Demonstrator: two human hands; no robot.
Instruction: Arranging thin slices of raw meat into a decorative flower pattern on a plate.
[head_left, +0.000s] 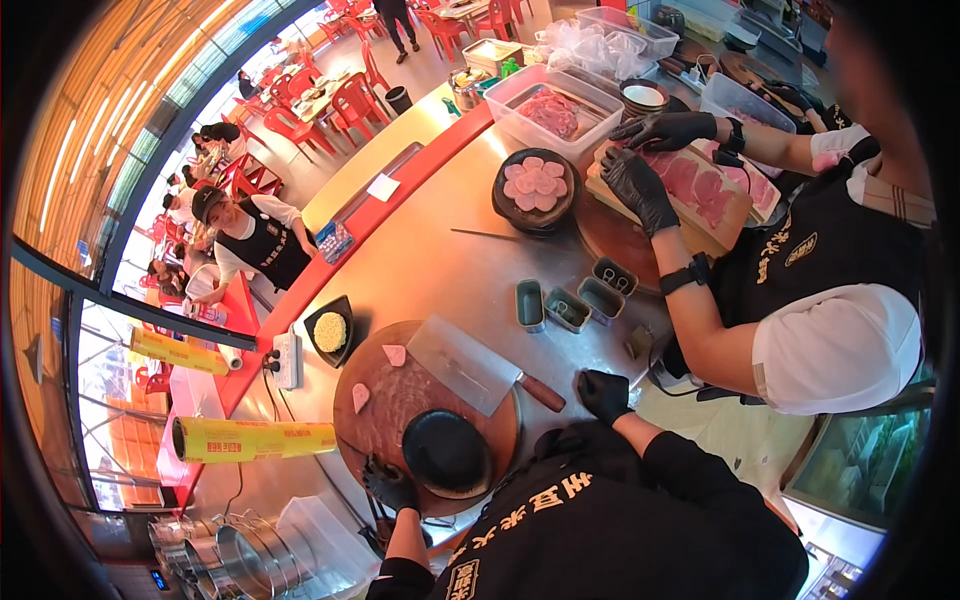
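Observation:
My left hand (390, 484), in a black glove, rests at the lower left edge of a round wooden chopping board (375, 431), fingers apart, beside a black round dish (448, 452). Whether it touches the board is unclear. My right hand (604, 394), black-gloved, lies curled in a fist on the steel counter, to the right of the wooden handle of a cleaver (469, 365). The cleaver lies flat, its blade over the board's upper right edge. Two small pink pieces of meat (394, 355) lie on the board.
At the right, a co-worker's gloved hands (641, 187) touch sliced meat on a wooden block (720, 225). Four-sided metal tins (530, 306), a black plate of round meat slices (534, 187), a dish of noodles (330, 331) and yellow film rolls (255, 439) surround the board. Another person (262, 232) stands across the counter.

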